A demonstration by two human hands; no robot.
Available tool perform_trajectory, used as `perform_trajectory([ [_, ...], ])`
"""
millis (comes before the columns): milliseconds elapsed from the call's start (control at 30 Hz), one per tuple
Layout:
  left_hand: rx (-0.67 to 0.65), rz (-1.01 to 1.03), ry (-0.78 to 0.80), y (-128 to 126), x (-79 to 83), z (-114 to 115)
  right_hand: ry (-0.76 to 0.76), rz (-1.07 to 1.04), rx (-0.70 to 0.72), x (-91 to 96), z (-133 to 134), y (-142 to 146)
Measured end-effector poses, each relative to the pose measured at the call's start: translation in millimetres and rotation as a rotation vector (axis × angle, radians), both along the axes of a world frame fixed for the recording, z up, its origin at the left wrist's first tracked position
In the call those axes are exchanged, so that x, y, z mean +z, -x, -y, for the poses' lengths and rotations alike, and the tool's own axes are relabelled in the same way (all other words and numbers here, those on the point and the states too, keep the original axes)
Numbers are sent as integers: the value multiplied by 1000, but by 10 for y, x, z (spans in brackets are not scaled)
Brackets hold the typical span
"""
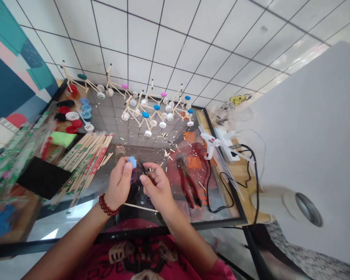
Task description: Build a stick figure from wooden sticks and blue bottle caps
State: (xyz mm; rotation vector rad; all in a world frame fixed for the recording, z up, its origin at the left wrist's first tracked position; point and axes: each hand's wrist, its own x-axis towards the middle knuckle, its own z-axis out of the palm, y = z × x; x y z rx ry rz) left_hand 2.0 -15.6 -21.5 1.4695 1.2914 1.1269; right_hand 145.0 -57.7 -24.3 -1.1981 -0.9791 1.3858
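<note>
Blue bottle cap (132, 162) sits clenched in the fingers of my left hand (119, 186); my right hand (157, 187) hovers just beside it, its grip unclear to me.

You wear a dark red bead bracelet (107, 206) on your left wrist (112, 202), and a red T-shirt (140, 258) with a dark print and pinker short sleeves.

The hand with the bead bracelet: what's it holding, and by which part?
The left hand holds a blue plastic bottle cap by its edge, at the fingertips.
</note>
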Motion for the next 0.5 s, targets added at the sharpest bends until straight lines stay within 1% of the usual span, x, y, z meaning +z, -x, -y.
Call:
perform_trajectory([
  [67,18,-70,-63,43,29,-13,-121,217,-24,34,17,-25],
  [167,-4,-129,-122,73,61,-35,-309,551,-43,65,52,-48],
  [233,3,-137,-117,59,59,-44,-384,783,-41,49,78,-30],
  [300,33,-122,-98,27,31,-40,-414,953,-27,6,97,23],
  [333,54,-110,-91,9,7,-33,-420,984,-21,-22,104,62],
  [367,79,-98,-82,-8,-22,-25,-427,965,-18,-50,109,106],
  [467,165,-60,-39,-41,-124,2,-402,717,-26,-122,119,237],
  [500,163,-42,-22,-45,-155,10,-368,626,-23,-136,122,269],
])
